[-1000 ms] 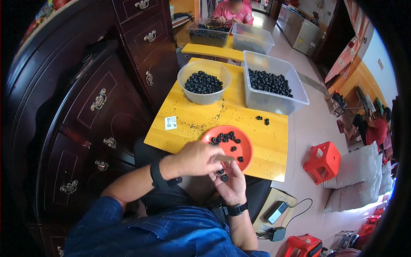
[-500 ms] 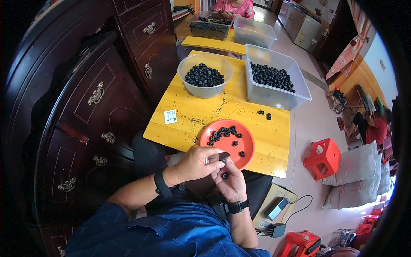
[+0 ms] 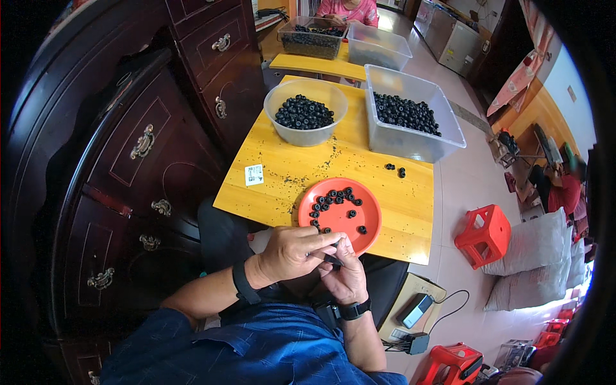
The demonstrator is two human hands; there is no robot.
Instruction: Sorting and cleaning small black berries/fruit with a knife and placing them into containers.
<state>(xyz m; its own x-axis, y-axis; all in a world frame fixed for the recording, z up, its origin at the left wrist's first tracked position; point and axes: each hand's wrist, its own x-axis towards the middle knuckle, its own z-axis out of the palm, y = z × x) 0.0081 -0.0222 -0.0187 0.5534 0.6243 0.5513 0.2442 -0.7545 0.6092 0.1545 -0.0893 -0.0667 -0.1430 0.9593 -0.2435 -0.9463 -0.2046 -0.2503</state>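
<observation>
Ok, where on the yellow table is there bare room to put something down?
The widest bare patch on the table is its right side, between the red plate and the clear bin, apart from two loose black rings. The left part, around the small white card below the bowl, is also free. The near edge is crowded by both hands.

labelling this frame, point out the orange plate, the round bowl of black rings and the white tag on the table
orange plate [image 3: 369,221]: head view, bare right part of its face
round bowl [image 3: 277,102]: head view, left wall
white tag [image 3: 254,175]: head view, its middle
</observation>
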